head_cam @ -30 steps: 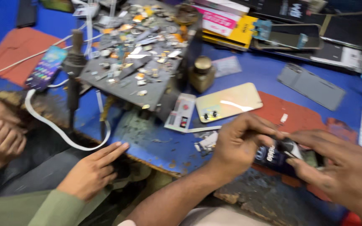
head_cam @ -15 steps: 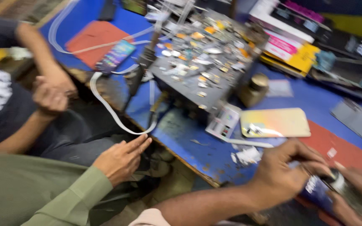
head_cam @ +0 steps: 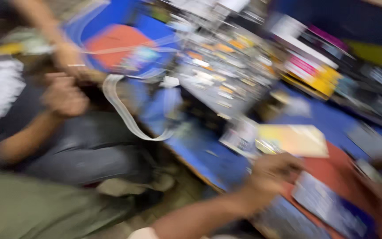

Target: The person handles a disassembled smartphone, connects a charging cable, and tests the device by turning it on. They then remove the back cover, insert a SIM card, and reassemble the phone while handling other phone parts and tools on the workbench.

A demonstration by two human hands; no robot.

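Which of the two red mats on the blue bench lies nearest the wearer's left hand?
The red mat at lower right, beside the left hand; the other red mat lies far off at upper left.

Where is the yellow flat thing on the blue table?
In the head view the yellow flat panel lies right of centre on the blue table, just above the person's left hand and touching the red mat.

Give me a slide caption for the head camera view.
Blurred view: left hand over a cluttered blue workbench, beside a yellow phone back.
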